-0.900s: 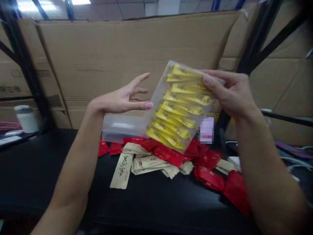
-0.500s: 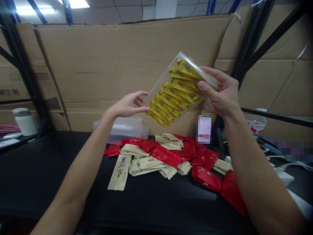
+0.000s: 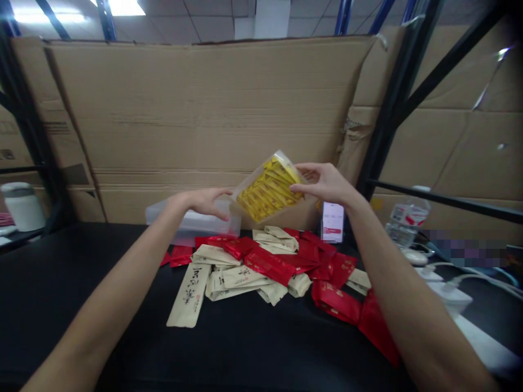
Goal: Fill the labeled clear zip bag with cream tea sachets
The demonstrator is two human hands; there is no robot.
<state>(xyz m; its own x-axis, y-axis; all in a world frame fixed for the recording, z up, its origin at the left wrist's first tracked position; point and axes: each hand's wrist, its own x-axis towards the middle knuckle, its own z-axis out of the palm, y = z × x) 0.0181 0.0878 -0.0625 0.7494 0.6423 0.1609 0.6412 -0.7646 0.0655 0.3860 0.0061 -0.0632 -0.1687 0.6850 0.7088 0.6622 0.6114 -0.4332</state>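
A clear plastic box filled with yellow sachets is held tilted above the table. My right hand grips its right end between thumb and fingers. At the box's left end, my left hand has its thumb and fingers spread; whether the fingertips touch the plastic I cannot tell. Behind the left hand lies an empty-looking clear plastic container. Below the box is a loose pile of red packets and cream paper packets, some with dark writing.
A phone with a lit screen stands at the back right. Farther right are a water bottle and white chargers with cables. A pale lidded cup is at far left. Cardboard walls the back of the black table.
The box in my right hand has been lowered and moved away from me, toward the back. My left hand has shifted slightly left and down, fingers still apart. The camera view has moved slightly.
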